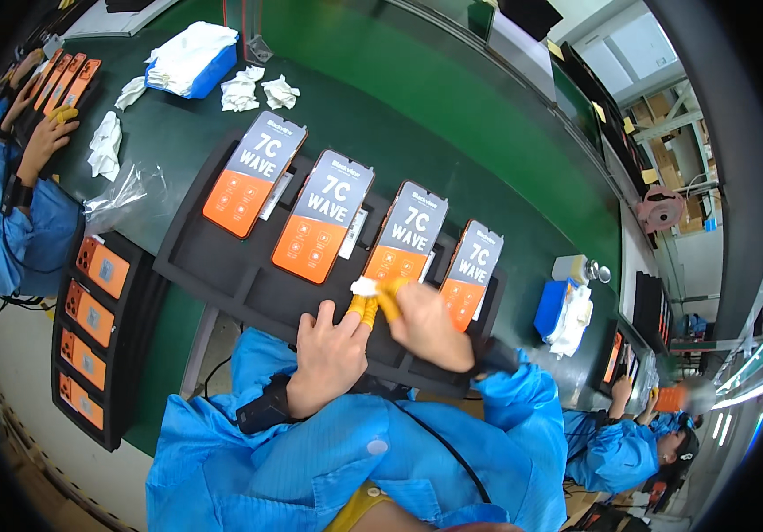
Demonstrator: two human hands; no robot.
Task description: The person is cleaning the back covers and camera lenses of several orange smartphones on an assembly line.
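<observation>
1. In the head view, the left hand (333, 355) is low in the centre of the frame, fingers bent, with covers (363, 309) at the tips drawn close together.
2. The right hand (426, 326), just beside it, is blurred, its covered fingers curled toward a white wipe (365, 286). Fingertips of both hands meet there; which one grips it cannot be told.
3. Four phones (406, 232) lie slantwise across the middle of the frame in a black tray (194, 250); the wipe is at the third phone's lower left corner.
4. The wipe looks light, soft and limp, best pinched in a fold.
5. Each phone looks stiff, flat and fairly light, probably slippery on its glossy face and fragile at the glass; its long side edges would give the safest hold.
</observation>
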